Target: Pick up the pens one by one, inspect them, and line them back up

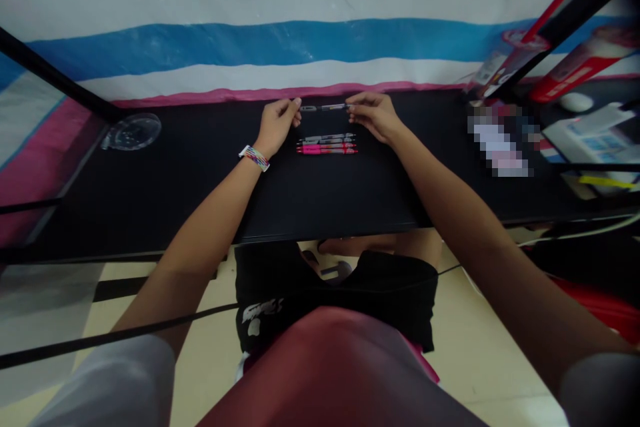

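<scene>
A dark pen (324, 107) lies level between my two hands near the back of the black table (200, 187). Its left end is pinched by my left hand (281, 123), which has a colourful woven bracelet (255, 157) at the wrist. At the other end, my right hand (376, 116) closes its thumb and fingers on the pen. Just nearer to me, several pens lie side by side in a row: grey-black pens (326, 138) at the back and pink pens (325, 149) in front.
A clear round plastic lid (135, 131) sits at the far left. On the right stand a clear cup (513, 57), a red bottle (580, 67), a white mouse (576, 102) and a white box (597, 137). Behind the table hangs a striped sheet (280, 40).
</scene>
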Demonstrator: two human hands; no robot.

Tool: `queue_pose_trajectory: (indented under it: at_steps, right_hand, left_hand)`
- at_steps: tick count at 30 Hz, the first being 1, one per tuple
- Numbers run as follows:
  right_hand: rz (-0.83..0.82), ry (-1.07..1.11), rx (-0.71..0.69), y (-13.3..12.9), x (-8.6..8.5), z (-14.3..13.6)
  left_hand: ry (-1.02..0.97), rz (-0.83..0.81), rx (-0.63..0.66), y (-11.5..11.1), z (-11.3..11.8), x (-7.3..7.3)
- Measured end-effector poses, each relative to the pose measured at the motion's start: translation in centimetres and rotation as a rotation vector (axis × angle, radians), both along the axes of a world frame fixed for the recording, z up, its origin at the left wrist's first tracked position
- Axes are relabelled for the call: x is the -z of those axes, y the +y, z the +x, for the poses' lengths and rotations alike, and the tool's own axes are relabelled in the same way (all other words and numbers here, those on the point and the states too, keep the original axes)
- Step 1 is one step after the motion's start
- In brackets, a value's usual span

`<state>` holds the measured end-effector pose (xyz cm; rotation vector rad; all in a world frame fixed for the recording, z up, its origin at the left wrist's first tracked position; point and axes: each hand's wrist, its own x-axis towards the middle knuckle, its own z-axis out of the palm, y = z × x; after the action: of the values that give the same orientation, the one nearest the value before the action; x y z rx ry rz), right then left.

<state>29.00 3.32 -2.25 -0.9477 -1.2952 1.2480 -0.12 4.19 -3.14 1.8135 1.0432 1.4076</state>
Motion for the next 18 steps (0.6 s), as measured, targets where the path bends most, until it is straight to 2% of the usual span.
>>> queue_pose_trajectory:
  at_steps: [7, 12, 18]
  right_hand:
    - [-0.032, 0.023, 0.025, 0.13, -0.08, -0.04]
    - [0.004, 0.044, 0.126, 0.37, 0.04, 0.12]
    - [0.022, 0.034, 0.168, 0.33, 0.04, 0.36]
  left_hand:
    - [-0.007, -0.028, -0.041, -0.12, -0.16, 0.00]
    - [-0.097, -0.053, -0.012, 0.50, -0.24, 0.45]
    - [-0.103, -0.127, 0.015, 0.08, -0.18, 0.00]
